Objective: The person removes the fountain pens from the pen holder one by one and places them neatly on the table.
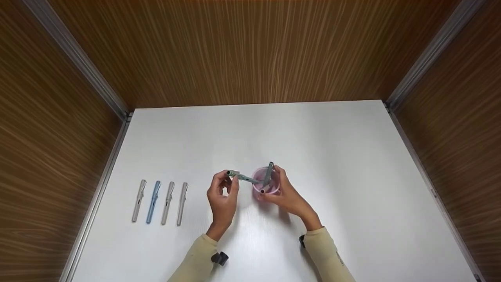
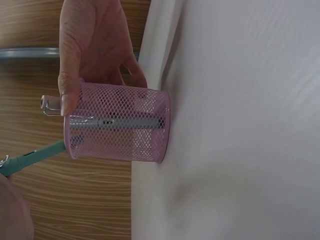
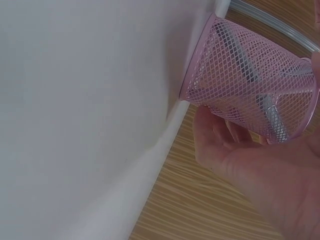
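The left hand [image 1: 222, 199] pinches a green capped pen [image 1: 246, 178] near its clip end, between thumb and fingers. Seen from the head, the pen's long axis runs from between 9 and 10 o'clock, at the held end, to between 3 and 4 o'clock, where the other end meets the mouth of a pink mesh cup [image 2: 117, 153]; it slopes down toward the cup. Its barrel is a matt grey-green with a small dark slot, and its clip is metallic.

The right hand [image 1: 289, 196] curls round the cup from its 3 to 5 o'clock side. The cup stands upright on the white table [image 1: 332, 156], its open weave showing the pens inside. A grey-green pen [image 1: 269, 173] in it leans toward 12 to 1 o'clock; a pale pen [image 1: 263, 190] leans toward 8 o'clock.

Close to 9 o'clock of the cup lie three silver-grey pens [image 1: 168, 203] and a blue pen [image 1: 153, 203], parallel, clip ends toward 12 to 1 o'clock.
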Motion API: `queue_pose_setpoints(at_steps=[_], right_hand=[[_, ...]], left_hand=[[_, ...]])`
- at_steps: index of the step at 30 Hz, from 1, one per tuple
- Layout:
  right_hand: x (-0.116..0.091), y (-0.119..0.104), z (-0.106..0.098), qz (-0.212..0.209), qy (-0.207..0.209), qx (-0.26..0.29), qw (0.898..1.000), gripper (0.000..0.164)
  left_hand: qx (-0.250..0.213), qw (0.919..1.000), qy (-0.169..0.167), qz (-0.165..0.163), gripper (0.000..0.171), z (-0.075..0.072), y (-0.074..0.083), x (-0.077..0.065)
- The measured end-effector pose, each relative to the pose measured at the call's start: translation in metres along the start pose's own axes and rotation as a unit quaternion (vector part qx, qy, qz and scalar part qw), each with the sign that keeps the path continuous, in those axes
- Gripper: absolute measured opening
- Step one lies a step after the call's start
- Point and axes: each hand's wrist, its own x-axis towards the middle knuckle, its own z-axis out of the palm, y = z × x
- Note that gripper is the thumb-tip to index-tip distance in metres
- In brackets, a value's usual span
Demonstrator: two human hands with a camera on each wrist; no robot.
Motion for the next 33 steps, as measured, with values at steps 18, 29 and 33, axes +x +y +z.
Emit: queue_pose_setpoints(at_steps=[18, 29, 33], right_hand=[[-0.002, -0.005, 0.001, 0.008, -0.008, -0.019, 1.0, 0.098], [-0.002, -0.003, -0.002, 0.005, -0.024, 0.001, 1.0, 0.096], [-0.002, -0.002, -0.002, 0.01, -0.017, -0.004, 1.0, 0.096]], left_hand=[[0.027, 0.9988, 0.025, 0.033, 0.019, -0.028, 0.0, 0.003], [0.107, 0.9879, 0.049, 0.101, 0.022, -0.038, 0.021, 0.01], [0.129, 0.9844, 0.051, 0.108, 0.023, -0.042, 0.017, 0.01]])
